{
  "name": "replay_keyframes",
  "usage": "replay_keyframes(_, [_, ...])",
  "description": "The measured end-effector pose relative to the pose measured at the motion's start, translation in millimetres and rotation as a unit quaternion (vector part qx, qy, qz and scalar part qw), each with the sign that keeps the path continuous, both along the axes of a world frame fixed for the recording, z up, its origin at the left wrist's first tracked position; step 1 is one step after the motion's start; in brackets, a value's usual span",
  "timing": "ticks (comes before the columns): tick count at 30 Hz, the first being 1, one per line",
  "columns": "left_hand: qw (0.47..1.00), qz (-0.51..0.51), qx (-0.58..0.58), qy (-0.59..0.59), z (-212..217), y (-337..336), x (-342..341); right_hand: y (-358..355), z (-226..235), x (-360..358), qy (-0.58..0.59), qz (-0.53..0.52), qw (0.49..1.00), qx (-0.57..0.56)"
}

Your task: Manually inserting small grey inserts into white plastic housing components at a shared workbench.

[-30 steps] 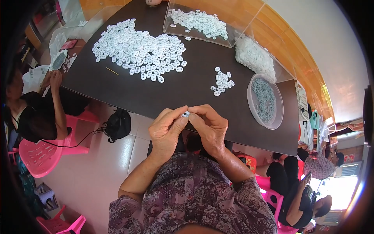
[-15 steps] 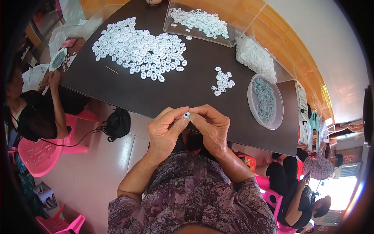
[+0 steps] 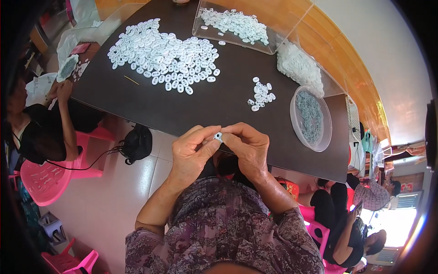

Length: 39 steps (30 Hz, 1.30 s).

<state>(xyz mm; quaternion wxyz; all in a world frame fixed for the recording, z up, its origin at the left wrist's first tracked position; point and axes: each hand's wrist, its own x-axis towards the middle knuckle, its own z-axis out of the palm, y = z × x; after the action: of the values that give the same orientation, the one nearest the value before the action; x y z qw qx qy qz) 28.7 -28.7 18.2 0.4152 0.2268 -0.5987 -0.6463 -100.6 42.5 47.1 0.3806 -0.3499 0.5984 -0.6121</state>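
Just in front of the table's near edge, my two hands meet over a small white plastic piece with a dark hole (image 3: 218,136). My left hand (image 3: 190,150) pinches it between thumb and forefinger. From the other side, the thumb and forefinger of my right hand (image 3: 250,148) press on it; the curled fingers cover most of it. Beyond my hands lies a small cluster of white oval pieces with two holes each (image 3: 262,95). A round clear tub (image 3: 328,123) of tiny grey-blue parts, too fine to make out, stands to the right.
A large heap of white oval pieces (image 3: 169,55) covers the dark table's (image 3: 237,68) far left, near a thin wooden stick (image 3: 132,80). A clear bin (image 3: 278,45) and a full clear bag (image 3: 299,68) stand at the back right. Another person sits at left, near pink stools (image 3: 45,182).
The fingers have shifted slightly around the white piece, and its dark hole shows a little more. My hands stay in the same place; the table is as it was.
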Motion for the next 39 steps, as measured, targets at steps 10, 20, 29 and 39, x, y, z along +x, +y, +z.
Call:
replay_keyframes(10, [1.000,-0.003,0.010,-0.011,-1.7,-0.3,3.6,-0.1,-0.1,0.2,0.013,0.009,1.000,0.017])
replay_keyframes(20, [1.000,0.005,0.005,-0.004,-6.7,-2.2,4.2,-5.4,-5.4,-4.2,0.036,0.048,0.997,-0.049])
replay_keyframes(29, [0.999,-0.014,0.046,0.006,-6.8,-3.3,3.3,-4.1,-7.4,-8.7,0.046,0.066,0.996,-0.041])
replay_keyframes(39, [0.995,-0.014,0.088,0.039,-8.0,-3.0,1.6,-6.7,-10.5,-6.8,0.046,0.066,0.995,-0.060])
